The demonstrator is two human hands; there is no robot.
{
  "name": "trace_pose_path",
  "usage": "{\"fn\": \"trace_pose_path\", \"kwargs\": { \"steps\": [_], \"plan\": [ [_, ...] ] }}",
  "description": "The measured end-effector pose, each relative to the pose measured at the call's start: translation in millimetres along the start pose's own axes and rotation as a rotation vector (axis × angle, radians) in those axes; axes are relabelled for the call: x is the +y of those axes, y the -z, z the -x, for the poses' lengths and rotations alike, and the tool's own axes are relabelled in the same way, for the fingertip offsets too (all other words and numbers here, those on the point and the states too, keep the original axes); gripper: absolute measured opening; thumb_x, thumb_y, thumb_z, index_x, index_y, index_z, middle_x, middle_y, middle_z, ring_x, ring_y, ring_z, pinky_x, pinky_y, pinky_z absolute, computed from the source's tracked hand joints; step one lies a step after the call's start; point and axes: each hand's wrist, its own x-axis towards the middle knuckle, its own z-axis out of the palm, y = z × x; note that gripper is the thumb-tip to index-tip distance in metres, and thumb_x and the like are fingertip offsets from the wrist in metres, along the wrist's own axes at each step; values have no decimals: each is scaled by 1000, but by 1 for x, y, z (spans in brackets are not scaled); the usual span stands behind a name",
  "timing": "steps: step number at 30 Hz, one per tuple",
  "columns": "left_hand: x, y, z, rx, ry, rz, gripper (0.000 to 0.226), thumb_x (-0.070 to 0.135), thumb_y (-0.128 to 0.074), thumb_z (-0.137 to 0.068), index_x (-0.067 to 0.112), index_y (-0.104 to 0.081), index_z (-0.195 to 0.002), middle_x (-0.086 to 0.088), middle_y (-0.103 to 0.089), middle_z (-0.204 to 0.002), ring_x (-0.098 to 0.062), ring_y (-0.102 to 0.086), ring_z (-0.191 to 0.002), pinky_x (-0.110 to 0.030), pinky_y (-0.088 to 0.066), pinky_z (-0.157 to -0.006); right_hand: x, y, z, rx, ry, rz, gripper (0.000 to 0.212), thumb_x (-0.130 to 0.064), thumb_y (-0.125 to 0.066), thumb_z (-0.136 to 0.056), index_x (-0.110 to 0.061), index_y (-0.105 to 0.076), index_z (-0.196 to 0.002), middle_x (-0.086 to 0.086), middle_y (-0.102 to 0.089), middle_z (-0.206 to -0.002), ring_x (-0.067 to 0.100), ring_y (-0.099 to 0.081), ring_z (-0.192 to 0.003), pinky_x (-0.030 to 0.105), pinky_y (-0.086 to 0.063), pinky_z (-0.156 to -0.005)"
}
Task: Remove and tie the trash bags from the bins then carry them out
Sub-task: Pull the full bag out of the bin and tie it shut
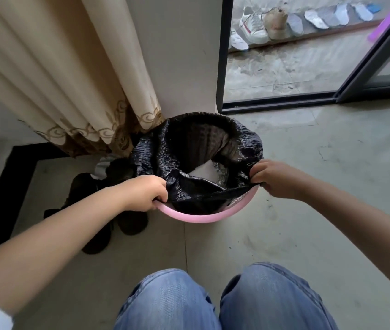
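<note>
A pink bin (196,216) stands on the floor before my knees, lined with a black trash bag (165,158). The bag's far edge is still folded over the bin's rim; its near edge is lifted off, so the pink rim shows bare. My left hand (145,192) grips the bag's edge at the bin's left side. My right hand (276,178) pinches the bag's edge at the right side. The near edge stretches taut between both hands. Something white (204,172) lies inside the bag.
A beige curtain (70,79) hangs behind the bin on the left, beside a white wall pillar (184,55). Dark slippers (108,222) lie left of the bin. A sliding glass door (284,101) at right shows shoes (255,27) and insoles on a balcony ledge.
</note>
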Motion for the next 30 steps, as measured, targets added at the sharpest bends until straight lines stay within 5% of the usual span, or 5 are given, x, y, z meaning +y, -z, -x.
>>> {"fn": "trace_pose_path", "kwargs": {
  "steps": [6, 12, 18, 22, 30],
  "plan": [
    [-17, 26, 2, 194, 432, 110, 31, 9, -42, -87, 14, -60, -111, -10, -53, -115, -31, -54, -108, -34, -44, -87, 6, 42, -18, 217, -419, -41, 37, 5, -60, -73, 5, -61, -109, 22, -58, -116, 37, -56, -105, 39, -49, -83],
    [-24, 57, -13, 426, 798, 845, 35, 1, -29, -94, 4, -41, -126, -22, -46, -127, -37, -56, -102, -41, -51, -81, 17, 82, -51, 54, -867, -122, 27, -8, -47, -85, -2, -69, -99, 18, -69, -90, 32, -62, -86, 27, -46, -68],
    [-8, 100, -14, 838, 336, 437, 21, -8, -39, -86, -7, -55, -99, -21, -57, -100, -32, -52, -92, -36, -39, -79, 1, 121, -86, 332, -699, -411, 25, -2, -44, -87, 7, -66, -98, 22, -64, -87, 27, -55, -76, 21, -34, -49],
    [19, 133, -7, 1095, 141, 745, 25, -10, -45, -85, 11, -52, -74, 1, -45, -64, -3, -42, -53, -11, -34, -54, -15, 146, -92, 593, -574, -769, 22, 3, -49, -86, 6, -66, -100, 3, -55, -64, 2, -46, -50, 7, -33, -41],
    [48, 267, 23, 1470, -9, 855, 22, -11, -47, -83, 4, -62, -80, 4, -60, -77, -4, -51, -66, 2, -37, -63, -34, 266, -79, 1106, -429, -759, 18, 2, -56, -84, 7, -68, -97, 0, -58, -66, -1, -52, -54, 9, -39, -54]
  ]
}}
